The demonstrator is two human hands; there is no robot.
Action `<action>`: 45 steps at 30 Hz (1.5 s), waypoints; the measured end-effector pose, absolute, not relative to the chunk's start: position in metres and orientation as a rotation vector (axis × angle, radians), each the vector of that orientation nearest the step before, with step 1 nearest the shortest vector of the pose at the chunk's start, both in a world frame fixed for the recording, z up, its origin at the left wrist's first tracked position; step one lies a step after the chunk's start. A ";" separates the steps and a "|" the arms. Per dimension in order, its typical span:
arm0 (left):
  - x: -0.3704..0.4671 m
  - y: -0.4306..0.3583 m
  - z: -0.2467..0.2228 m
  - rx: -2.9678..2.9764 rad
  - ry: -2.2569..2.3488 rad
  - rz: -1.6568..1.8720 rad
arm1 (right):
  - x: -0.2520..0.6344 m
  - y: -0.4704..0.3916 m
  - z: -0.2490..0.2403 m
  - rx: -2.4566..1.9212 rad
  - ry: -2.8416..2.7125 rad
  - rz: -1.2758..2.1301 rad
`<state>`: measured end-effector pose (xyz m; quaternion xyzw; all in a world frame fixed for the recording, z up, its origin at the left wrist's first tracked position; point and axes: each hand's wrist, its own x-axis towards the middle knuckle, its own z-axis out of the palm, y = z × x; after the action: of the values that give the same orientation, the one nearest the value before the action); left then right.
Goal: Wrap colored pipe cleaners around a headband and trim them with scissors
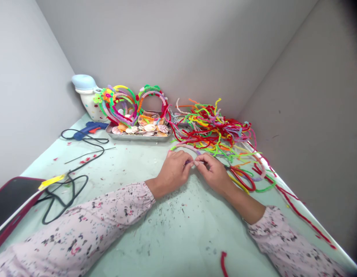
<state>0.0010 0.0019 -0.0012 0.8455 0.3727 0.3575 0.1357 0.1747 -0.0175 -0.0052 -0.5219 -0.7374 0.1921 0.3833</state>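
My left hand (176,169) and my right hand (213,171) meet at the middle of the table, fingertips nearly touching. Closed fingers of the left grip a headband (186,146) wrapped in fuzzy pipe cleaner; its pink, lavender and green arc shows beyond the knuckles. With thumb and forefinger, the right pinches at a small purple end by the left fingertips, apparently pipe cleaner, mostly hidden. Just beyond the right hand spreads a tangled heap of colourful pipe cleaners (207,130). Red-handled scissors (244,179) lie beside the right wrist, partly covered.
A metal tray (140,137) at the back holds seashells and several wrapped headbands (120,107). Left of it are a blue glue gun (88,130) with its black cord and a white cup (90,102) with a blue lid. A dark red-edged device (15,204) lies at left.
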 end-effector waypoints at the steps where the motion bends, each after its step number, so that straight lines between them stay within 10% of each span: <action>1: 0.001 0.002 -0.001 2.447 1.079 1.038 | 0.175 -0.018 -0.005 -1.331 -1.877 0.488; 45: 0.001 -0.001 -0.001 2.462 1.048 1.059 | 0.178 -0.016 -0.006 -1.258 -1.846 0.608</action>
<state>0.0006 -0.0009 -0.0009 0.8481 0.3610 0.3648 0.1315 0.1781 -0.0160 -0.0060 -0.4978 -0.7301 0.2406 0.4016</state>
